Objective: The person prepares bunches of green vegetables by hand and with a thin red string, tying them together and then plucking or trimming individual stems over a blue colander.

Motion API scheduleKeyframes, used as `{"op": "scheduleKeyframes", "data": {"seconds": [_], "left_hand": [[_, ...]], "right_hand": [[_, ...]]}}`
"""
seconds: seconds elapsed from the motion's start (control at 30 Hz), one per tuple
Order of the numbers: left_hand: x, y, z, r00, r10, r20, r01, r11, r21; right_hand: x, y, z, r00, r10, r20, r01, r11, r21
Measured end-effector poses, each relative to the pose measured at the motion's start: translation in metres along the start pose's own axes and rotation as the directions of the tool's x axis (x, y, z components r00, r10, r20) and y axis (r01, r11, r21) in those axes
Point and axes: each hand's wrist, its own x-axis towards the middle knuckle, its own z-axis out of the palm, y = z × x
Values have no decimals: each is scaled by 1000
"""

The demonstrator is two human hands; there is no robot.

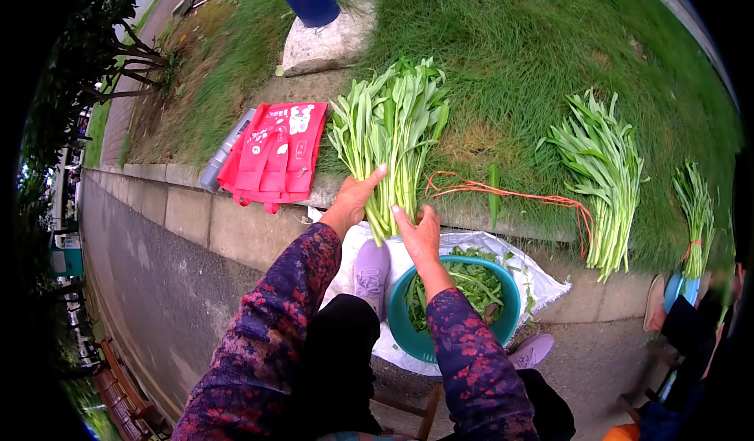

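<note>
greens bunch (390, 139) gripped by both hands, teal basin (408, 335) holding trimmed leaves (471, 284)

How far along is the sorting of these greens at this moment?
Done, apparently: a bundle and a smaller tied bunch lie on the grass, and trimmings fill the teal basin. In hand: left hand and right hand grip a large bunch. Orange ties lie unused beside it.
</note>
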Motion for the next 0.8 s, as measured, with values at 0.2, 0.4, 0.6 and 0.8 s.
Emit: {"op": "scheduleKeyframes", "data": {"seconds": [0.2, 0.4, 0.6, 0.8], "left_hand": [[-3, 7, 2, 994, -100, 34, 100, 995, -9], [6, 10, -5, 975, -151, 162, 156, 987, -23], [7, 17, -10, 958, -175, 225, 188, 982, -35], [9, 21, -27, 954, -200, 222, 209, 978, -16]], "right_hand": [[-4, -32, 3, 991, 83, 106, -116, 926, 360], [6, -31, 2, 899, 86, 430, -373, 666, 646], [3, -37, 14, 872, 83, 483, -448, 537, 715], [5, -47, 24, 853, 47, 520, -428, 633, 645]]}}
